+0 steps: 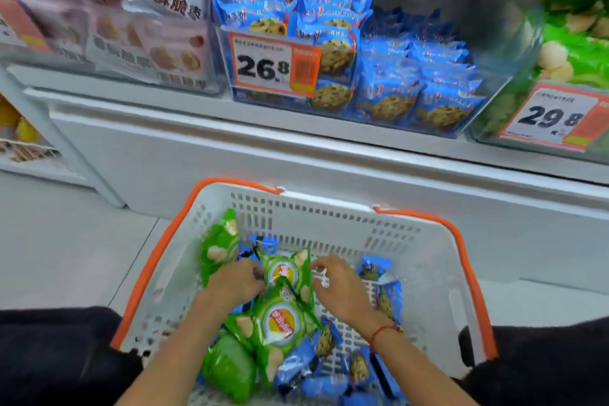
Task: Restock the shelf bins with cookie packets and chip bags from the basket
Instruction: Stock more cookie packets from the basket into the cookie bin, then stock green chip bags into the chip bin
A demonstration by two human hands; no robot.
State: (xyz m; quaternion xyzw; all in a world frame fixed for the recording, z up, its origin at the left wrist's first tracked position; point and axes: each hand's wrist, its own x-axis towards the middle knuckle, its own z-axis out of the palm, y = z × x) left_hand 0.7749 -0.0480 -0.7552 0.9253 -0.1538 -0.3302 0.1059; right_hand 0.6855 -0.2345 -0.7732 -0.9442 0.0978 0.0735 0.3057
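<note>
both hands in the basket: my left hand pinches a chip bag, light, puffy, crushable; right hand loose beside its top edge.

Cookie bin tag: read "26.8" in black on white, orange border, fixed to the clear bin's front.
Right tag: read "29.8", right of the cookie bin tag.
White bag: carried Chinese characters, left of the cookie bin tag; not clearly legible.

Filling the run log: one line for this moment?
phase: picking | left hand: on green chip bag | right hand: open above basket
</note>
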